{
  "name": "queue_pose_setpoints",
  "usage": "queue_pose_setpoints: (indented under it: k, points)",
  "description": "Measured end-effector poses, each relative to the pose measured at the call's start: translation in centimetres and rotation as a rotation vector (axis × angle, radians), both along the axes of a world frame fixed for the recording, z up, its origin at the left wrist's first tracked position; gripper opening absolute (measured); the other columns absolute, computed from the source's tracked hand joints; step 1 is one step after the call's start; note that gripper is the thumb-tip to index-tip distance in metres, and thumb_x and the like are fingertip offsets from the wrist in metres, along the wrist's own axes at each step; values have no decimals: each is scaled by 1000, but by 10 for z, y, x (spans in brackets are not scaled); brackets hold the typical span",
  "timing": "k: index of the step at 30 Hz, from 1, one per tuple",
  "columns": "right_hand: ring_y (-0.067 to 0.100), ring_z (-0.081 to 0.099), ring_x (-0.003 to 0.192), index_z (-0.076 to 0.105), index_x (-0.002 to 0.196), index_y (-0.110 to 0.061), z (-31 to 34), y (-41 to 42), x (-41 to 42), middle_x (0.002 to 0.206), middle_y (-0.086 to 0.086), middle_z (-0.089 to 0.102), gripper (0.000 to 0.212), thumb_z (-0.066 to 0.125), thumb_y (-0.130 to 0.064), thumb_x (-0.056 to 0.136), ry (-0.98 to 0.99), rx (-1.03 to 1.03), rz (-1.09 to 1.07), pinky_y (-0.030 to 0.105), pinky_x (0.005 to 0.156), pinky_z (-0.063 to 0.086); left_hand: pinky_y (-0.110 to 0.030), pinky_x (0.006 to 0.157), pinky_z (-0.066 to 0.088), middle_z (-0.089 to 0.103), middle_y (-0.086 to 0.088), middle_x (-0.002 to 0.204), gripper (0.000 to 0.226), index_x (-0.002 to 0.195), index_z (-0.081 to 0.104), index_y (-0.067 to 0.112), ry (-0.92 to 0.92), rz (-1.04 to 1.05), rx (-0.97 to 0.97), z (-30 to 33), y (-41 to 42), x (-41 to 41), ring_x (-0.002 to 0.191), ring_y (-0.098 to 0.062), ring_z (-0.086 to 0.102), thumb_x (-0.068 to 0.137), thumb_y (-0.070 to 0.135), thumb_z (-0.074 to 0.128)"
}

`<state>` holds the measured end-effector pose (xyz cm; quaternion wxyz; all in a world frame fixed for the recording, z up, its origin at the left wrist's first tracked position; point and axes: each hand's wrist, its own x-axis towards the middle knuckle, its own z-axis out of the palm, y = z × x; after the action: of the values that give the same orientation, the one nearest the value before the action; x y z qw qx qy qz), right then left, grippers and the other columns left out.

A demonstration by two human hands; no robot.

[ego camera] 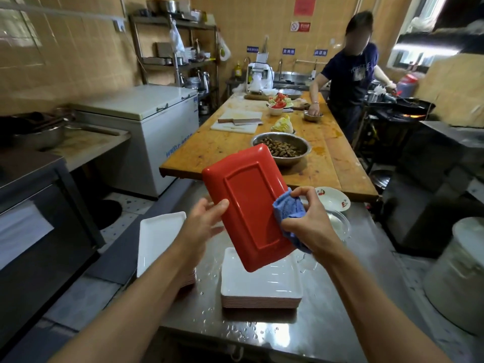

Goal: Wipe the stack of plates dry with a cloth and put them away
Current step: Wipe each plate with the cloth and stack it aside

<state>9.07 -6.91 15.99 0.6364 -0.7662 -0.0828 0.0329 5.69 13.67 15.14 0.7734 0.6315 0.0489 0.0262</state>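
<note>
item: red plate (248, 205), underside up, held tilted above the stack of plates (262, 284). left hand (201, 226) grips its left edge, thumb on top. right hand (306, 218) bunches the blue cloth (288, 210) against its right edge. advice: steady the plate, wipe along the raised foot ridge.

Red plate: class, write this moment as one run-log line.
step: wiping | left hand: holds red plate, underside up | right hand: presses blue cloth to plate edge | below: white stack on wet counter

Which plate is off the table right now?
The red plate, underside up, held by the left hand and wiped with the blue cloth; the white stacks stay down.
</note>
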Motion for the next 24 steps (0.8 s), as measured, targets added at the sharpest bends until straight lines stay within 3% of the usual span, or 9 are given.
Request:
queue_pose_setpoints:
  k: [2,5,7,9,13,17,21,24]
  points:
    - [6,52,48,43,93,-30,2,-11,3,87,14,56,55,60,13,64,-13,-43,69,21,42,42,-43,94,48,62,-7,119,63,127,48,18,-77,47,129,16,14,4,110,-24,61,70,36,70]
    - [7,53,55,45,90,-33,7,-23,4,91,18,57,53,63,1,55,-47,-139,169,21,45,43,-24,69,54,67,1,105,60,118,55,23,-162,-29,302,44,28,13,94,-15,67,63,37,73]
    - [10,54,57,45,90,-35,10,-26,6,91,18,58,53,64,-3,52,-66,-203,217,23,47,45,-29,68,57,70,-3,103,59,116,58,23,-97,-229,402,56,30,18,89,-21,70,62,35,79]
    - [12,51,56,44,90,-34,12,-28,7,89,18,58,52,64,-4,53,-78,-245,249,24,47,44,-39,77,57,69,-6,108,62,121,56,23,-22,-388,479,56,28,22,94,-25,69,65,26,83]
    - [12,54,62,45,96,-34,16,-26,9,93,8,58,50,64,-7,59,-176,-306,238,23,52,46,-34,75,58,71,-5,104,60,117,58,22,-34,-357,411,45,22,23,94,-24,69,61,16,78]
    - [8,58,85,47,110,-26,26,-6,16,105,-1,56,44,63,-1,77,-375,-337,240,16,65,48,-33,74,58,73,0,94,58,104,62,26,-64,-232,352,37,16,25,87,-21,70,53,10,86]
    - [17,50,109,45,123,-24,36,27,20,124,1,50,45,61,-8,84,-523,-430,211,32,91,44,-26,68,58,74,4,85,42,97,63,27,-115,-186,387,36,8,26,80,-16,70,70,-1,77]
    - [20,47,111,46,127,-23,37,39,18,127,3,50,46,58,-13,84,-622,-491,165,40,95,41,-24,66,57,73,1,85,41,101,63,22,-125,-158,357,39,8,22,77,-15,70,73,-6,72]
